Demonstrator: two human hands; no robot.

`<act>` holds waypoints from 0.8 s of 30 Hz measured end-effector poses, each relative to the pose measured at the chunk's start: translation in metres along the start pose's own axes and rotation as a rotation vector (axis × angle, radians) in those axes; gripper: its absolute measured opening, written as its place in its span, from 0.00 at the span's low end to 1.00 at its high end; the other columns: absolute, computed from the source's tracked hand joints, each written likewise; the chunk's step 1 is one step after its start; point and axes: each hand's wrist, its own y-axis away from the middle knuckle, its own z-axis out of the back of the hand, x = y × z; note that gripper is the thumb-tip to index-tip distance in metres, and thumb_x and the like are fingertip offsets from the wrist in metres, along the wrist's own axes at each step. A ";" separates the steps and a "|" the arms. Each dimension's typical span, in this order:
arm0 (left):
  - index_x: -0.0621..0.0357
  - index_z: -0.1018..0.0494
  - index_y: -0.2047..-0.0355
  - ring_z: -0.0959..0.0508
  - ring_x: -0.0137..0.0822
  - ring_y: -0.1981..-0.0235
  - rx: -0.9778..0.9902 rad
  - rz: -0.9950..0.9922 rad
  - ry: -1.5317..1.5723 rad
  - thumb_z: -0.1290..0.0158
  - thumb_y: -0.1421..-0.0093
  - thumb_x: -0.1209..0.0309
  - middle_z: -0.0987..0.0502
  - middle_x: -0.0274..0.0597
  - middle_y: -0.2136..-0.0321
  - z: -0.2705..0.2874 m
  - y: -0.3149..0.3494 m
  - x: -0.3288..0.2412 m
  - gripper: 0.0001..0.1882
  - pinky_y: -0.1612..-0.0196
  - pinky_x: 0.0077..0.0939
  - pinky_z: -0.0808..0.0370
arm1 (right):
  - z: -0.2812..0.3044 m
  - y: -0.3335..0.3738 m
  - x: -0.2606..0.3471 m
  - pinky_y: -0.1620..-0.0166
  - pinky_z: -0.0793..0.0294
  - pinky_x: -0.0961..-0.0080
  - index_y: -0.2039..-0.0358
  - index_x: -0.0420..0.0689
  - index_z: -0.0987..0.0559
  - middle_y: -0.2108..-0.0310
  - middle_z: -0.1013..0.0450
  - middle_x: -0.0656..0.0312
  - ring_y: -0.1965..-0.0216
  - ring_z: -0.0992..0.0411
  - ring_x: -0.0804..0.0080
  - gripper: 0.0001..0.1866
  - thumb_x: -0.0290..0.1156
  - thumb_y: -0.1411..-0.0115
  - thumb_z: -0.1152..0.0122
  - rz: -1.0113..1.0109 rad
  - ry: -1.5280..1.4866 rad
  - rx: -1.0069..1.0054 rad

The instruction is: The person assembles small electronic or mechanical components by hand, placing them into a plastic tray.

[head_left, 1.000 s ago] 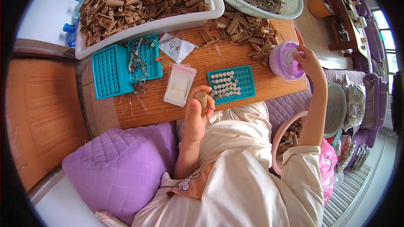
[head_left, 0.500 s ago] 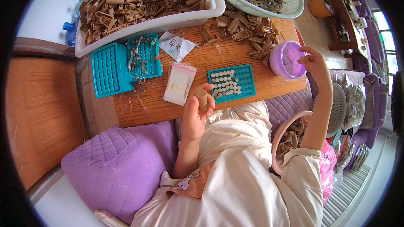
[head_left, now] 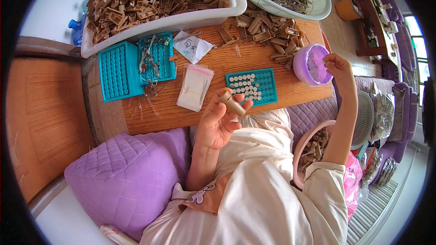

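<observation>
a low wooden surface (head_left: 213, 104) stands in front of the person, its grain running left to right, with a brown panelled floor or board to its left and a purple quilted cushion (head_left: 127, 177) below it. the left hand (head_left: 218, 122) is raised over the near edge, fingers curled and pinching a short tan tube (head_left: 232, 104) between thumb and fingertips. just beyond it lies a teal tray (head_left: 252, 86) partly filled with rows of pale round caps. the right hand (head_left: 338, 66) is loosely bunched at the rim of a purple bowl (head_left: 309, 68) at the surface's right end; whether it pinches anything cannot be told. a clear plastic bag (head_left: 195, 88) lies left of the tray, and two more teal trays (head_left: 134, 66) sit further left, one with a tangle of small metal parts on it. a white bin (head_left: 181, 18) heaped with tan tubes lines the far edge, with a loose pile of tubes (head_left: 265, 29) beside it. a pink basket (head_left: 313, 154) of tubes sits by the person's right arm.
</observation>
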 end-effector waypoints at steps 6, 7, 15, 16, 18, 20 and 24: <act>0.54 0.42 0.55 0.32 0.49 0.56 0.005 0.103 0.111 0.55 0.45 0.69 0.34 0.49 0.61 0.000 0.001 0.004 0.17 0.75 0.25 0.22 | -0.035 0.009 0.021 0.68 0.36 0.87 0.71 0.38 0.28 0.77 0.32 0.67 0.73 0.36 0.84 0.06 0.21 0.50 0.52 0.127 -0.090 -0.134; 0.54 0.42 0.55 0.31 0.48 0.57 -0.014 0.094 0.083 0.55 0.44 0.69 0.34 0.49 0.61 -0.002 0.001 0.005 0.16 0.75 0.25 0.22 | -0.041 0.011 0.025 0.68 0.36 0.87 0.71 0.38 0.28 0.77 0.32 0.67 0.74 0.36 0.83 0.05 0.21 0.50 0.52 0.122 -0.034 -0.130; 0.58 0.44 0.54 0.28 0.44 0.62 -0.014 0.114 -0.005 0.59 0.42 0.66 0.33 0.50 0.62 -0.005 -0.001 0.006 0.17 0.76 0.22 0.22 | -0.106 0.045 0.067 0.73 0.35 0.82 0.75 0.39 0.27 0.78 0.31 0.63 0.76 0.34 0.77 0.04 0.19 0.54 0.48 0.358 0.080 0.021; 0.59 0.44 0.54 0.27 0.43 0.63 -0.043 0.092 -0.024 0.60 0.42 0.65 0.32 0.50 0.63 -0.002 0.001 0.008 0.18 0.76 0.22 0.22 | -0.115 0.052 0.077 0.73 0.35 0.81 0.75 0.39 0.27 0.78 0.31 0.61 0.76 0.33 0.75 0.04 0.19 0.55 0.47 0.369 0.105 0.038; 0.60 0.45 0.54 0.26 0.41 0.63 -0.031 0.087 -0.042 0.61 0.42 0.63 0.31 0.49 0.64 -0.002 0.001 0.007 0.19 0.76 0.19 0.22 | -0.131 0.063 0.095 0.74 0.34 0.79 0.76 0.39 0.26 0.78 0.31 0.59 0.77 0.32 0.71 0.05 0.20 0.57 0.44 0.413 0.151 0.063; 0.61 0.45 0.53 0.25 0.38 0.65 -0.062 0.081 -0.157 0.62 0.41 0.61 0.30 0.48 0.64 -0.005 0.001 0.006 0.20 0.79 0.15 0.23 | -0.146 0.066 0.093 0.76 0.32 0.77 0.74 0.40 0.27 0.78 0.31 0.59 0.78 0.30 0.70 0.07 0.21 0.57 0.43 0.522 0.063 0.022; 0.60 0.45 0.53 0.24 0.36 0.68 -0.036 0.084 -0.337 0.62 0.42 0.59 0.30 0.48 0.65 -0.006 0.002 0.006 0.22 0.86 0.09 0.28 | -0.149 0.064 0.092 0.76 0.31 0.76 0.72 0.40 0.31 0.78 0.32 0.60 0.77 0.30 0.65 0.09 0.20 0.56 0.43 0.658 0.071 0.124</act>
